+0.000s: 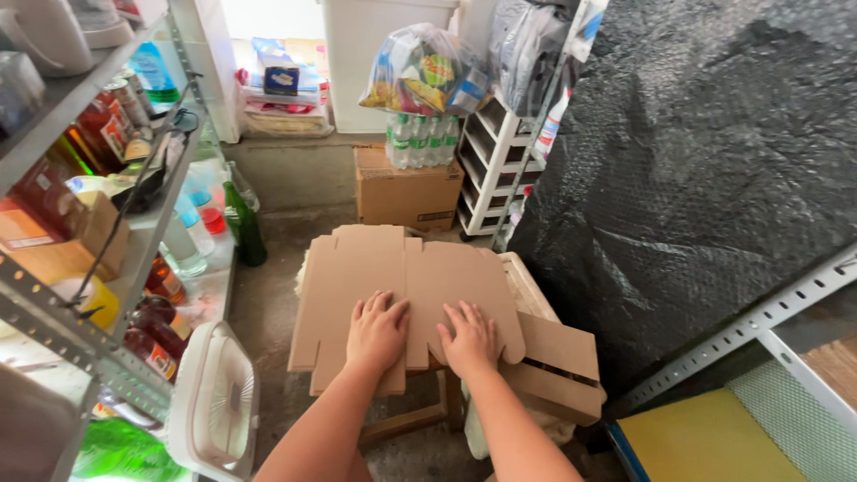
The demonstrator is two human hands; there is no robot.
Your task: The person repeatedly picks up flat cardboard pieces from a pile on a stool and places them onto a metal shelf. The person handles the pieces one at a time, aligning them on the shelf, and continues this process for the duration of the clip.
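Note:
A flat, unfolded brown cardboard box blank (393, 268) lies on a small wooden stool (528, 287). My left hand (377, 332) presses palm down on its near left part, fingers together. My right hand (468, 337) lies flat beside it on the near right part of the blank. Neither hand grips anything. More folded cardboard pieces (558, 366) hang off the stool's right side.
A metal shelf (89, 268) with bottles and jars stands at the left, a white fan (214, 406) below it. A green bottle (243, 223), a brown carton (409, 192) with water bottles, and a white rack (493, 165) stand behind. Black bubble wrap (705, 170) hangs at the right.

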